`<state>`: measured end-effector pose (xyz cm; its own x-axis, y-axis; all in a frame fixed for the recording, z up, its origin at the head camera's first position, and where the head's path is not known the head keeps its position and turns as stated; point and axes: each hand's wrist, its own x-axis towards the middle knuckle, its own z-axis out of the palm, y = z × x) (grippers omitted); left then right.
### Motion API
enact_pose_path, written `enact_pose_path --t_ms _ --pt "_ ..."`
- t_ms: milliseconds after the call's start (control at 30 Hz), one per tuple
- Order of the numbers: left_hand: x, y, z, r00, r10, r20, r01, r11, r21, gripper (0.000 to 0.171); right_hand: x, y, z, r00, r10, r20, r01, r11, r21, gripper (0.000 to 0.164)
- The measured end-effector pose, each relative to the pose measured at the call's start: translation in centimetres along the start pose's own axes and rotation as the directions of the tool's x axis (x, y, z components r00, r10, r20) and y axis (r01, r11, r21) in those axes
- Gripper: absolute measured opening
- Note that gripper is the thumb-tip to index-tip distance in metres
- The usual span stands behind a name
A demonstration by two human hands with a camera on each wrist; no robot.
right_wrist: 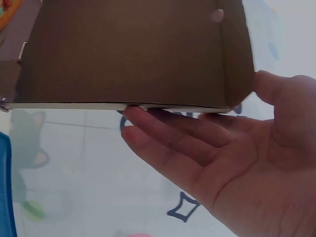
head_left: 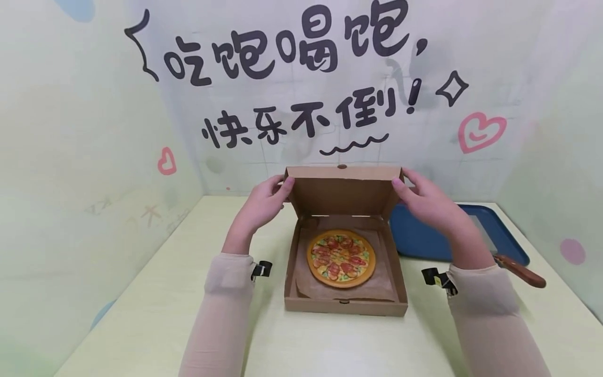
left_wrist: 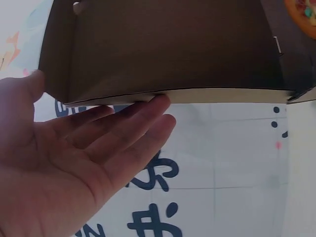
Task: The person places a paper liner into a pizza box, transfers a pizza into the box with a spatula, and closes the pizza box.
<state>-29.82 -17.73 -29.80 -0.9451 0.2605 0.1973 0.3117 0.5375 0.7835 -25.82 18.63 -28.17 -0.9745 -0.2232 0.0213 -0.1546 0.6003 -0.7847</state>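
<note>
A brown cardboard pizza box (head_left: pixel 346 308) stands on the table with its lid (head_left: pixel 344 195) raised and leaning forward. Inside, a round pizza (head_left: pixel 341 258) with red and green toppings lies on brown paper (head_left: pixel 377 287). My left hand (head_left: pixel 266 201) holds the lid's left corner, the thumb at the front edge and the fingers along the side and behind. At the right corner my right hand (head_left: pixel 431 201) holds the lid the same way. Both wrist views show the lid's dark inner face, with the left fingers (left_wrist: pixel 133 133) and the right fingers (right_wrist: pixel 168 138) against its sides.
To the right of the box lies a blue tray (head_left: pixel 419 241), partly behind my right forearm. A tool with a flat blade and a wooden handle (head_left: pixel 520 271) rests across the tray's edge. Walls with painted lettering enclose the pale table (head_left: pixel 188 298).
</note>
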Motion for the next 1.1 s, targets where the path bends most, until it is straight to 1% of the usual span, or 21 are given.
enact_pose_path --t_ms 167,300,367,433,500,633,733,900,1000,1100 --pt "-1.1 1.7 -0.9 0.996 -0.072 0.046 0.073 0.997 -0.019 0.068 -1.0 -0.3 -0.5 0.999 0.001 0.035 -0.003 0.999 0.051 0.080" --pt "-1.9 2.7 -1.4 0.992 -0.107 0.062 0.108 0.994 -0.022 0.069 -1.5 -0.3 -1.1 0.999 0.007 0.043 -0.008 1.000 0.021 0.081" --pt "-2.0 3.1 -1.8 0.991 -0.116 0.073 0.116 0.993 0.001 0.070 -1.6 -0.4 -1.4 0.998 -0.001 0.055 0.000 1.000 0.015 0.081" --pt "-1.9 3.6 -2.2 0.988 -0.117 0.096 0.114 0.993 0.033 0.072 -1.6 -0.6 -1.6 0.998 -0.003 0.065 0.002 1.000 0.008 0.081" --pt "-1.9 4.1 -2.6 0.986 -0.109 0.122 0.100 0.992 0.080 0.074 -1.6 -0.8 -1.6 0.998 -0.010 0.057 0.011 1.000 -0.018 0.079" --pt "-2.2 4.7 -2.6 0.981 -0.087 0.174 0.054 0.981 0.189 0.071 -2.1 -1.1 -1.0 0.999 -0.047 0.014 0.048 0.986 -0.160 0.071" --pt "-2.8 4.7 -2.2 0.979 -0.075 0.191 0.022 0.963 0.267 0.064 -2.7 -1.1 -0.5 0.997 -0.080 0.019 0.082 0.967 -0.241 0.066" --pt "-4.2 5.2 -1.3 0.978 -0.049 0.202 -0.030 0.928 0.371 0.057 -4.1 -0.7 0.0 0.993 -0.104 0.060 0.117 0.950 -0.291 0.067" --pt "-5.4 5.6 -0.8 0.982 -0.030 0.185 -0.061 0.884 0.463 0.051 -4.8 -0.7 0.5 0.990 -0.127 0.063 0.141 0.934 -0.329 0.068" --pt "-6.5 5.7 -0.3 0.987 -0.014 0.158 -0.078 0.824 0.562 0.044 -5.4 -0.6 1.1 0.983 -0.170 0.063 0.181 0.909 -0.376 0.064"
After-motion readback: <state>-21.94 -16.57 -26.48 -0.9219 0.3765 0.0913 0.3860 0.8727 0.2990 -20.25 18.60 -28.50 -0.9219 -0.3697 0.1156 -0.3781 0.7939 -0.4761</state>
